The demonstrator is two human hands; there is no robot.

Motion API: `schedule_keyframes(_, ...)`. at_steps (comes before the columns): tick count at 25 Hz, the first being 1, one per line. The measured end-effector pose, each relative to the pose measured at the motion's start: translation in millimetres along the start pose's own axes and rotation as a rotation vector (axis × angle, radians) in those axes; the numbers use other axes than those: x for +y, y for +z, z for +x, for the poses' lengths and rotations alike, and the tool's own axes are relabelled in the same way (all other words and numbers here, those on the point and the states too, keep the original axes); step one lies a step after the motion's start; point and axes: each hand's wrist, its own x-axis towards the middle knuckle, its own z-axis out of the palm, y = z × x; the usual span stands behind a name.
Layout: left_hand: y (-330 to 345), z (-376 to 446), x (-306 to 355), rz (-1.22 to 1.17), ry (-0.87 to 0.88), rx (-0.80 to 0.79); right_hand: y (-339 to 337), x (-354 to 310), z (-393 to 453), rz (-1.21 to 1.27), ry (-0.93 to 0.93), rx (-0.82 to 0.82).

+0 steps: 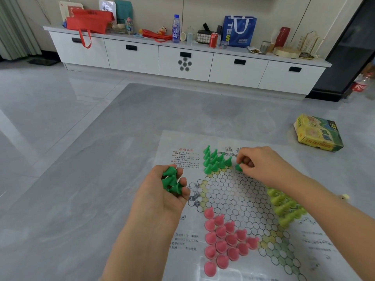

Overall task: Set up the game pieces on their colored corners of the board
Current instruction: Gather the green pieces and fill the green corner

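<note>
several green pieces [171,180] sit gripped in my left hand [164,196] while my right hand [261,165] pinches one green piece [239,166] at the board's [233,189] far corner.

Bright, even daylight, soft glare on the glossy floor [60,110], wide-angle bending at edges.

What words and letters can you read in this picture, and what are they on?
"TBS": on the blue shopping bag on the white cabinet.
White printed paper game board: red heading and black print, too blurred to read.
Yellow-green cardboard game box: print too blurred.
Blue-capped plastic drink bottle and red soda can: labels too small.
</note>
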Motion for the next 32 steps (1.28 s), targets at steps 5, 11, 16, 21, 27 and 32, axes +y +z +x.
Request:
schedule_keyframes(5, 2, -1, -1, 0.012, 0.002, 0.006, 4, -2, 1, 0.067, 0.01, 0.003)
schedule_keyframes(11, 1, -1, -1, 0.01, 0.003, 0.008, 6, -2, 1, 0.117, 0.026, 0.004)
schedule_keyframes(16, 1, 0, -1, 0.006, 0.0, 0.013, 8, 0, 1, 0.146, 0.034, -0.003)
schedule_keyframes(21, 1, 0, -1, 0.013, 0.001, 0.004, 5, 0, -1, 0.171, 0.041, -0.041)
schedule_keyframes(27, 6, -1, -6, 0.046, 0.039, -0.075, -24, -40, -17, 0.286, -0.104, 0.125)
schedule_keyframes(32, 6, 0, -13, 0.08, 0.128, -0.169, -30, -88, -35, 0.328, -0.395, 0.119)
